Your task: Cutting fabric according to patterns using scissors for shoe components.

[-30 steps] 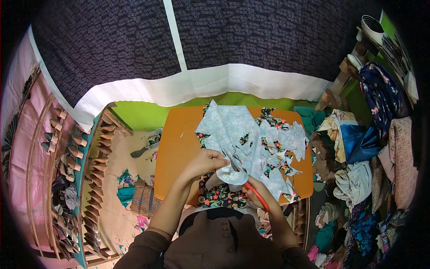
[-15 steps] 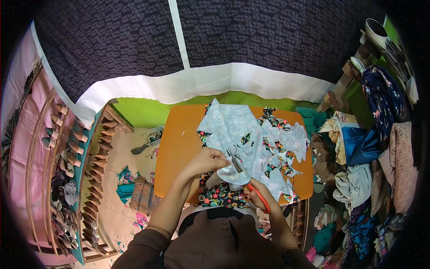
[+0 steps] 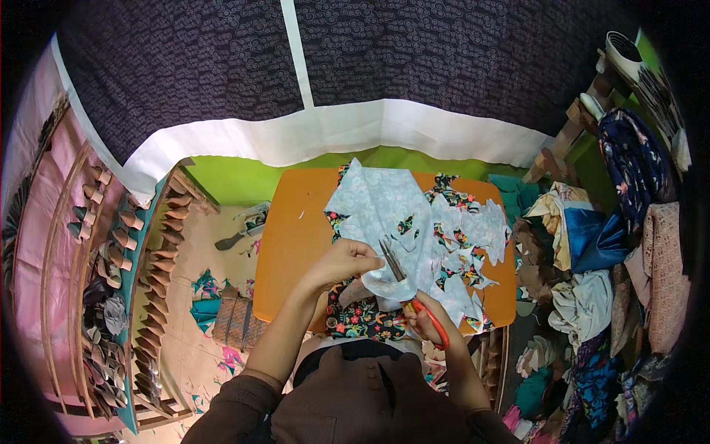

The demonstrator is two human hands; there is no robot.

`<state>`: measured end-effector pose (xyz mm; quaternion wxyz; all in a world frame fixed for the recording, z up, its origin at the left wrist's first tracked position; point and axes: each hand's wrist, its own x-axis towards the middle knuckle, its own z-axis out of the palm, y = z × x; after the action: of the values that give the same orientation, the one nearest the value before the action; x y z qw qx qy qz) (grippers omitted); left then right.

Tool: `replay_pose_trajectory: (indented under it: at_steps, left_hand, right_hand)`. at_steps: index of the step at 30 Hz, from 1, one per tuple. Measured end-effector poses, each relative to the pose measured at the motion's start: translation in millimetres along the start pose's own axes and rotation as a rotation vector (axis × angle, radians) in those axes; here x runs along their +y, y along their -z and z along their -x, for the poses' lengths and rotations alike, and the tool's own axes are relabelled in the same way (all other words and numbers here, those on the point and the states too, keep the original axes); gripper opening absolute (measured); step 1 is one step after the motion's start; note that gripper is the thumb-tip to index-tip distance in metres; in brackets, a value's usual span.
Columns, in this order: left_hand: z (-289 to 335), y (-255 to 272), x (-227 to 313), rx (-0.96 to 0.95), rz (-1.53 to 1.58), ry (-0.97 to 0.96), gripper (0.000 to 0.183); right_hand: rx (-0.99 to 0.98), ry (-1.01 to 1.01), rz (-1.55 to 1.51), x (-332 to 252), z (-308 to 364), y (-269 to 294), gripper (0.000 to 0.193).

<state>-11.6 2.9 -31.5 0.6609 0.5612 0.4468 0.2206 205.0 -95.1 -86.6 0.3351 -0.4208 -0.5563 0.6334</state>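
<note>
Left hand (image 3: pixel 342 264) turned inward, pinching pale cloth (image 3: pixel 380 287), right hand (image 3: pixel 421 320) angled forward, wrapped round red-handled scissors (image 3: pixel 437 324)

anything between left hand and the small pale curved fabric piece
Nothing visible: the left hand pinches the small pale curved fabric piece at its edge. The red-handled metal scissors in the right hand are toward its right side.

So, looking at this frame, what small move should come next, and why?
Probably ease the left hand slightly further left, keeping hold of the pale fabric piece, before the next snip: its fingertips pinch the piece close beside the blades of the red-handled scissors, which the right hand grips with the tips pointing away from the person.
</note>
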Motion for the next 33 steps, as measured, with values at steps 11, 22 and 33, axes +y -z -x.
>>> replay_pose_trajectory:
  at_steps: [11,22,33]
  left_hand:
    - [1,-3,-4,0.019,0.052,-0.043,0.022]
    - [7,-3,2,0.020,-0.015,-0.004,0.022]
    - [2,-6,-5,0.162,0.071,-0.074,0.022]
  right_hand:
    - [-0.077,0.017,0.000,7,-1,-4,0.057]
    - [-0.042,0.009,0.068,4,1,-3,0.059]
    - [0.280,-0.053,0.245,17,-9,8,0.055]
